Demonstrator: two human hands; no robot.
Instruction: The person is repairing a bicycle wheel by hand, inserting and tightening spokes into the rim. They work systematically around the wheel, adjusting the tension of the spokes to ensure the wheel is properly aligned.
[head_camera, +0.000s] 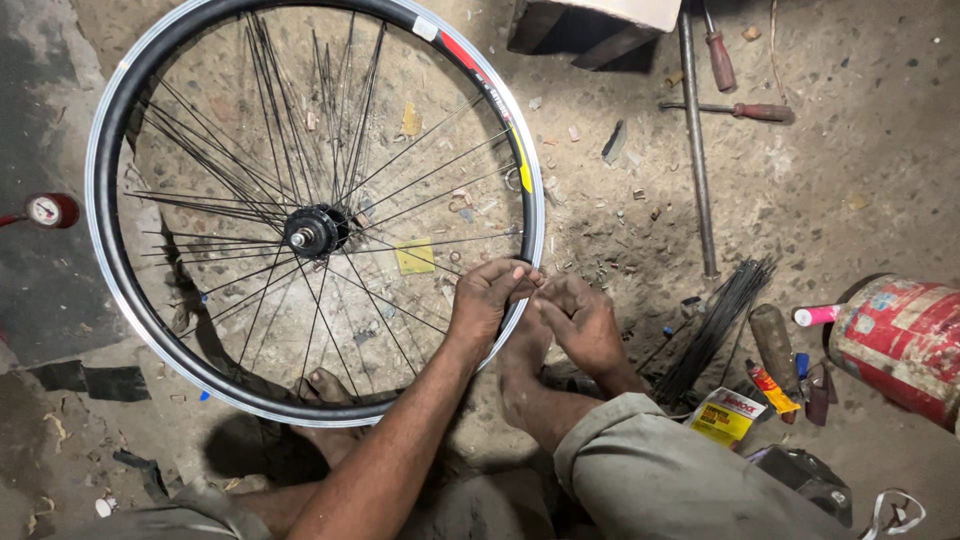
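**Hand Position at the Wheel Rim**

The fingers (515, 275) of the left hand (487, 300) are pinched together at the inner edge of the silver-and-black aluminium bicycle wheel rim (100, 210), at its lower right side, where a thin black wire spoke (455, 240) meets the rim. What they pinch is too small to tell. The fingers (550, 292) of the right hand (583, 322) are curled and touch the left fingertips at the same point, just outside the rim; whether they clamp anything cannot be told.

The rim lies tilted on the rough concrete floor (850, 200), propped against the person's bare foot (520, 365). The black metal hub (312, 232) sits at the centre, with spokes running out to the rim.

Just right of the right hand lies a bundle of loose black spokes (715, 325). Near it are a yellow cardboard packet (725, 415) and a wooden-handled tool (775, 345). A red-and-white cylindrical tin (900, 345) stands at the right edge. A long grey steel rod (695, 150) and two red-handled screwdrivers (740, 85) lie further up the floor. A round red-cased pressure gauge (48, 210) sits at the left edge.
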